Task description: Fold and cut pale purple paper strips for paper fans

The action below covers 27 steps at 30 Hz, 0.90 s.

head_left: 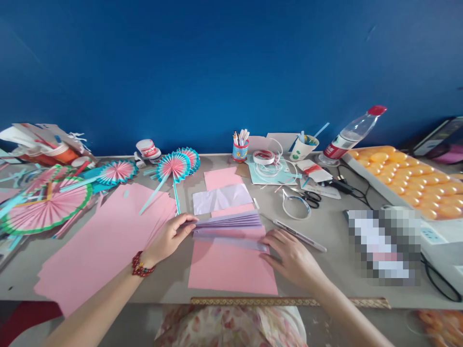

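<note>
A light purple paper (227, 220) with several narrow accordion pleats lies across a pink sheet in the middle of the table. My left hand (171, 238), with a red bead bracelet at the wrist, is closed on the paper's left end, thumb and fingers pinching it. At the right end, my right hand (289, 255) has its thumb and fingers around the edge of the paper's nearest strip. Beneath it, the pink sheet (231, 270) shows toward the table's front. Just behind the pleats lies another creased light purple paper (222, 198).
Left are stacked pink sheets (94, 241) and finished paper fans (173, 166). A pen (300, 235), scissors (311, 197) and a tape roll (296, 207) lie right. Behind stand a pen cup (240, 150) and bottle (350, 137). A patterned strip (202, 301) runs along the front edge.
</note>
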Each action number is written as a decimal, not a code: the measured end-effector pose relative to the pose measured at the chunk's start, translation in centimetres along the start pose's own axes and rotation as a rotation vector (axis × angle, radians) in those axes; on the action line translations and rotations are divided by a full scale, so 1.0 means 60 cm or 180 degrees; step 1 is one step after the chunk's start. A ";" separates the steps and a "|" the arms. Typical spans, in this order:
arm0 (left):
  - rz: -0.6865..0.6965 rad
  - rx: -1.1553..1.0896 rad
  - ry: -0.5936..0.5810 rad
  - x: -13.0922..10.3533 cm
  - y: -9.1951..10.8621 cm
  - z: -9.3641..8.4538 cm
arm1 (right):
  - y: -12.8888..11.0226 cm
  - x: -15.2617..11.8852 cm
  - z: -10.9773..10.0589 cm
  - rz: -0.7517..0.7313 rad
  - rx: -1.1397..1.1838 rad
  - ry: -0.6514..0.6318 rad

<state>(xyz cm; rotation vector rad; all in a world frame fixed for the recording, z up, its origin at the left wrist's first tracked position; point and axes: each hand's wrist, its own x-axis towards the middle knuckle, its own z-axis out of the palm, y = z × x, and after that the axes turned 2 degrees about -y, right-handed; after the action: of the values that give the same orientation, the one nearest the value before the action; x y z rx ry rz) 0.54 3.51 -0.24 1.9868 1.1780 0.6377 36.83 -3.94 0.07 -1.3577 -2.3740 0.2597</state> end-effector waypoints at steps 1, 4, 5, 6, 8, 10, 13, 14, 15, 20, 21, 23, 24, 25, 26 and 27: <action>-0.0020 -0.0056 0.0041 0.001 0.000 0.000 | -0.001 0.001 0.002 0.0032 0.0021 -0.0002; -0.0094 -0.0271 0.0097 0.002 -0.002 0.001 | -0.002 0.005 0.005 0.0172 0.0196 -0.0064; -0.0119 -0.0345 0.0102 0.002 -0.003 0.002 | -0.003 0.007 0.005 0.0220 0.0263 -0.0103; -0.0132 -0.0409 0.0111 0.001 -0.004 0.003 | -0.004 0.009 0.005 0.0259 0.0319 -0.0143; -0.0125 -0.0480 0.0151 0.000 -0.005 0.004 | -0.006 0.012 0.004 0.0324 0.0388 -0.0207; -0.0119 -0.0494 0.0174 0.000 -0.004 0.004 | -0.007 0.014 0.003 0.0400 0.0414 -0.0297; -0.0090 -0.0519 0.0159 -0.001 -0.002 0.003 | -0.008 0.018 0.003 0.0543 0.0459 -0.0485; -0.0049 -0.0518 0.0163 -0.001 -0.001 0.002 | -0.008 0.019 0.002 0.0581 0.0486 -0.0543; 0.0014 -0.0494 0.0183 -0.001 0.000 0.001 | -0.008 0.020 0.002 0.0614 0.0524 -0.0584; 0.0353 -0.0248 0.0241 -0.004 0.003 -0.004 | 0.007 0.024 -0.009 0.0821 0.0831 -0.0513; 0.0445 -0.0247 0.0194 -0.005 0.005 -0.006 | 0.015 0.025 -0.013 0.0931 0.0900 -0.0476; 0.0697 -0.0282 0.0003 -0.008 0.009 -0.011 | 0.035 0.026 -0.020 0.1187 0.1054 -0.0416; 0.0850 -0.0289 -0.0135 -0.008 0.012 -0.013 | 0.046 0.027 -0.023 0.1300 0.1147 -0.0387; 0.0994 -0.0270 -0.0277 -0.009 0.015 -0.014 | 0.057 0.028 -0.025 0.1396 0.1246 -0.0350; 0.1118 -0.0217 -0.0401 -0.010 0.016 -0.015 | 0.067 0.029 -0.027 0.1477 0.1351 -0.0313; 0.1214 -0.0133 -0.0495 -0.011 0.017 -0.014 | 0.076 0.031 -0.029 0.1548 0.1464 -0.0269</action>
<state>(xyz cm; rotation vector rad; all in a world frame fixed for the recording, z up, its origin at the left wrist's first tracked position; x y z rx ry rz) 0.15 2.88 1.08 2.2006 0.6922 0.6738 40.29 -0.09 0.53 -1.6759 -1.8401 0.9473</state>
